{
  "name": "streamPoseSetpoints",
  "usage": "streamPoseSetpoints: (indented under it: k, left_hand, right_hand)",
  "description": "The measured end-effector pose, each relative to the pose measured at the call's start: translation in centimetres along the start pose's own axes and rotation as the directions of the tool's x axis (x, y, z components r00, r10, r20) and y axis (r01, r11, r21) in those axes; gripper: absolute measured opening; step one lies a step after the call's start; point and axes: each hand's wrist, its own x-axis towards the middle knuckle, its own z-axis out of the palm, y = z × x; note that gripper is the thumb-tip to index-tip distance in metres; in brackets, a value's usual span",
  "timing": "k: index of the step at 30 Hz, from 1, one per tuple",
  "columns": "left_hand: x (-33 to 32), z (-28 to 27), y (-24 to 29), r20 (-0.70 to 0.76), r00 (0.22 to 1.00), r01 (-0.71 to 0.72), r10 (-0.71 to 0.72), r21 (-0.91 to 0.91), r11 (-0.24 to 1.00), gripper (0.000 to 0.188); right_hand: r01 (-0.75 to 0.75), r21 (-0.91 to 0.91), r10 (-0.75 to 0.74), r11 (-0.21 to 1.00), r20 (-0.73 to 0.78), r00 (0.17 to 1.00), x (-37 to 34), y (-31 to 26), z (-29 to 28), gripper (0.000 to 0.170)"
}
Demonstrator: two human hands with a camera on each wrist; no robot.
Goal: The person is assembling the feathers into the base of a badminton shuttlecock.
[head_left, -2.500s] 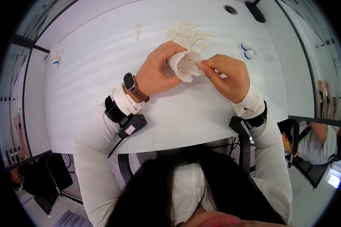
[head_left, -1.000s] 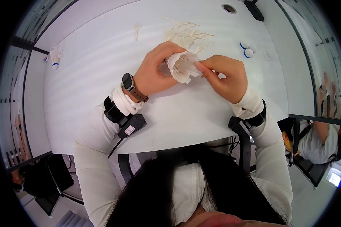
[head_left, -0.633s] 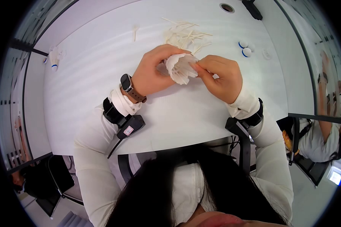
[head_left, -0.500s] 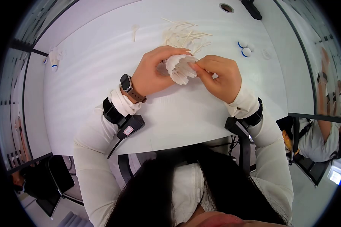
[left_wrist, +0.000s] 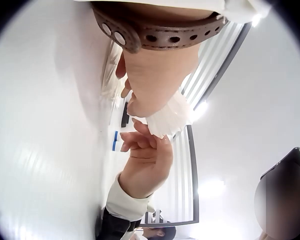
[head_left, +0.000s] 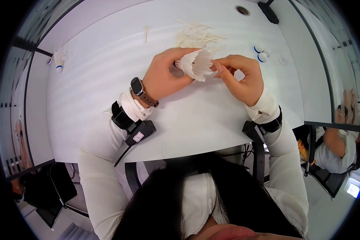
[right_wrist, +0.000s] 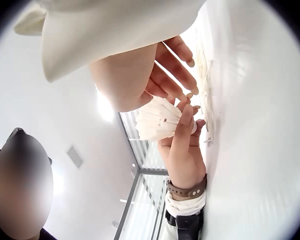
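My left hand [head_left: 164,74] holds a white feather shuttlecock [head_left: 200,66] around its narrow end, with the open skirt tilted to the right. In the right wrist view, the feather skirt [right_wrist: 157,120] shows beside the left thumb, while the cork end is mostly hidden by that hand. My right hand [head_left: 242,78] is close at the skirt's rim. Its thumb and forefinger tips are right at the feather edges, standing a little apart from each other. The other fingers of the right hand [right_wrist: 167,72] spread loosely in the right wrist view.
Loose quills and feathers [head_left: 200,37] are heaped beyond the hands. A single feather [head_left: 146,35] lies to their left, and another shuttlecock [head_left: 59,61] at the far left. White shuttlecock bases with blue bands [head_left: 262,57] and a clear piece [head_left: 283,60] lie at the right.
The shuttlecock has tipped, its skirt shifting right and slightly up. My right thumb and forefinger, earlier pinching the rim's feathers, have moved slightly right and loosened.
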Motion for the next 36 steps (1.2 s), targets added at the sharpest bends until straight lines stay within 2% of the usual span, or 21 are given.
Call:
streamPoseSetpoints:
  k: [5, 9, 12, 13, 16, 20, 26, 27, 30, 32, 36]
  left_hand:
    - [0.0, -0.2, 0.0, 0.031, 0.999, 0.035, -0.034, -0.034, 0.999, 0.056]
    - [0.0, 0.0, 0.1, 0.021, 0.999, 0.04, -0.039, -0.048, 0.998, 0.056]
    - [0.2, -0.6, 1.2, 0.099, 0.989, 0.11, -0.111, 0.021, 0.994, 0.057]
    - [0.1, -0.6, 0.9, 0.079, 0.993, 0.088, -0.089, 0.02, 0.996, 0.054]
    - [0.0, -0.1, 0.4, 0.049, 0.986, 0.164, -0.16, -0.102, 0.981, 0.046]
    - [0.2, 0.1, 0.6, 0.033, 0.991, 0.134, -0.13, -0.167, 0.977, 0.039]
    - [0.2, 0.1, 1.1, 0.038, 0.988, 0.151, -0.147, -0.202, 0.968, 0.033]
    - [0.2, 0.2, 1.2, 0.029, 0.991, 0.136, -0.133, -0.211, 0.968, 0.033]
    - [0.2, 0.1, 1.2, 0.029, 0.992, 0.126, -0.123, -0.165, 0.978, 0.032]
    - [0.2, 0.1, 0.9, 0.035, 0.992, 0.125, -0.121, -0.167, 0.978, 0.032]
    - [0.1, 0.1, 1.1, 0.048, 0.99, 0.136, -0.129, -0.191, 0.972, 0.032]
  right_hand:
    - [0.016, -0.007, -0.016, 1.0, 0.011, 1.0, -0.1, 0.1, 0.2, 0.015]
    - [0.128, -0.071, -0.124, 0.989, 0.066, 0.99, -0.2, 0.0, -0.1, 0.019]
    - [0.13, -0.125, -0.124, 0.984, 0.059, 0.991, -0.1, -0.3, -0.2, 0.019]
    - [0.119, -0.12, -0.114, 0.986, 0.043, 0.993, 0.0, -0.1, -0.3, 0.018]
    - [0.06, -0.097, -0.061, 0.993, -0.015, 0.998, -0.1, 0.1, -0.3, 0.016]
    - [0.043, -0.078, -0.049, 0.996, -0.072, 0.996, 0.0, 0.1, -0.5, 0.016]
    - [0.131, -0.059, -0.136, 0.99, -0.093, 0.986, 0.0, 0.6, -0.7, 0.038]
    - [0.138, -0.017, -0.139, 0.99, -0.124, 0.982, 0.0, 0.3, -0.4, 0.035]
    - [0.015, 0.012, -0.016, 1.0, 0.135, 0.991, -0.2, 0.4, -1.6, 0.028]
    - [0.148, -0.04, -0.142, 0.988, 0.131, 0.981, 0.0, 0.3, -1.3, 0.019]
    - [0.128, -0.011, -0.122, 0.992, 0.223, 0.967, 0.0, 0.4, -1.3, 0.013]
